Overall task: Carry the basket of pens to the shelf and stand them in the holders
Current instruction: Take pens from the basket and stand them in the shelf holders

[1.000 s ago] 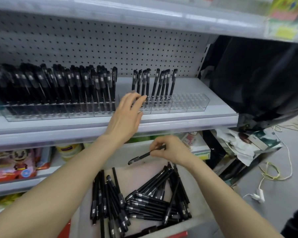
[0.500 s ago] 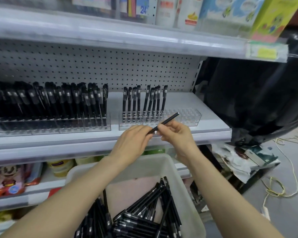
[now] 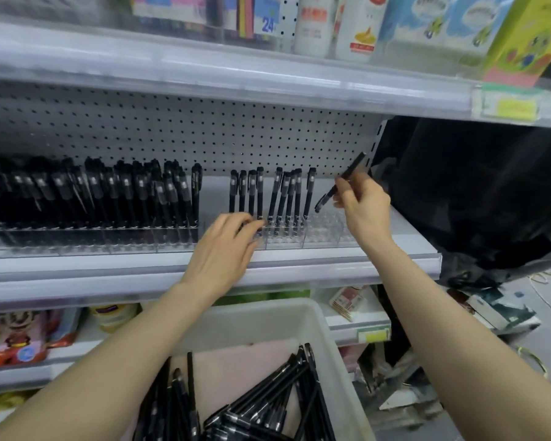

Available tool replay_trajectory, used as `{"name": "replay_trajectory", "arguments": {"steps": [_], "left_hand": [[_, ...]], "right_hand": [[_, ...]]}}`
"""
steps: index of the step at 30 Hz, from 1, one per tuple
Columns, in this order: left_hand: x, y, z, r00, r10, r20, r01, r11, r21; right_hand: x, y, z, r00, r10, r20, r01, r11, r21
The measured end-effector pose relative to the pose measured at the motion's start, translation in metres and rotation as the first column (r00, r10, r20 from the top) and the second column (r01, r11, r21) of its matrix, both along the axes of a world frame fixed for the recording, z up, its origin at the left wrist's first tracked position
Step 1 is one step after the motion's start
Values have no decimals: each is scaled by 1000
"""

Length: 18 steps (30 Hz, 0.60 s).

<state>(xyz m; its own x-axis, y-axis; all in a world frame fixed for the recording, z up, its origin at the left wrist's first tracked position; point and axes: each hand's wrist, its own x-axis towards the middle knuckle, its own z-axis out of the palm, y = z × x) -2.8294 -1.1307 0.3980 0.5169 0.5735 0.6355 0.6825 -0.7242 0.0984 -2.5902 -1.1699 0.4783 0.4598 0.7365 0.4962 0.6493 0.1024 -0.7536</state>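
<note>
L hand [image 3: 225,246]: fingers extended and relaxed, grasping nothing. Its fingertips [image 3: 255,225] rest against the front left part of the clear R holder [image 3: 320,232], at the base of the standing pens [image 3: 279,192].

R hand [image 3: 365,206]: thumb and fingers pinch one black pen [image 3: 352,168] at approx. mid-barrel. Pen orientation: tilted, upper end toward upper right, lower end just above the open holes in the holder's right section. Not yet inserted.

Holder status:
- R holder sits on the shelf [image 3: 347,261], w/ pens upright in its left and centre sections.
- L holder [image 3: 93,241] sits just beside it on the same shelf, packed w/ black pens.
- Pegboard [image 3: 172,132] forms the back panel behind both.

Basket [image 3: 326,332]: white plastic bin, positioned below the shelf's front edge, between both forearms, at bottom of view. Contents: loose pens [image 3: 258,399], black, lying flat in mixed directions on a pinkish floor.
</note>
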Motion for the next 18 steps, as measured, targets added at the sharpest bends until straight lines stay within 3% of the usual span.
{"name": "replay_trajectory", "arguments": {"steps": [11,18], "left_hand": [[-2,5,-10,999,-35,23,33,998,54],[-2,8,-12,998,-40,40,37,998,56]], "right_hand": [[-3,25,-3,975,10,221,-2,999,-40],[-6,17,1,993,-13,116,14,1000,-8]]}}
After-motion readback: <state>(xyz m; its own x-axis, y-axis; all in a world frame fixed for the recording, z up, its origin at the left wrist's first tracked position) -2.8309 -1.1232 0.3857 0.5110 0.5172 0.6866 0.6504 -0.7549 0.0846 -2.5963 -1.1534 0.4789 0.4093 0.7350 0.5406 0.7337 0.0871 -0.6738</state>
